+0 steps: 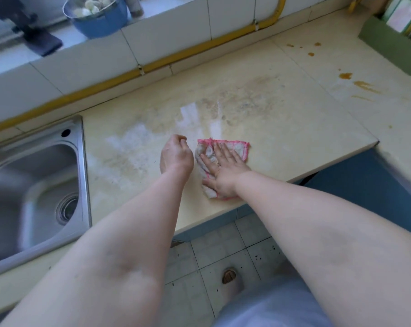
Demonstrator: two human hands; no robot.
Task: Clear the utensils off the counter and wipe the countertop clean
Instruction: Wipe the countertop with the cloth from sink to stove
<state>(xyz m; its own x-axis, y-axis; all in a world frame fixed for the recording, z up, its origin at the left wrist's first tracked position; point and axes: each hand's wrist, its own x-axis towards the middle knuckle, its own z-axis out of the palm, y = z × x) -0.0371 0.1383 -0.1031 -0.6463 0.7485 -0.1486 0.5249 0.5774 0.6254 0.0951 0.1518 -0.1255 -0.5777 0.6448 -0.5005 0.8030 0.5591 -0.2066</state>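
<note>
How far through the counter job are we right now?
Done: no utensils show on the countertop. In hand: the right hand presses a pink-edged cloth flat near the front edge; the left hand is loosely curled beside it, holding nothing visible. Left: brown stains at the far right and the dull smear mid-counter.

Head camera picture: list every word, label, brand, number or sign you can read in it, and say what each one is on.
None can be read.
Packets at the far right corner of the countertop: coloured print, too blurred to tell if there is lettering.
Cloth under the right hand, sink, blue bowl: no text visible.
</note>
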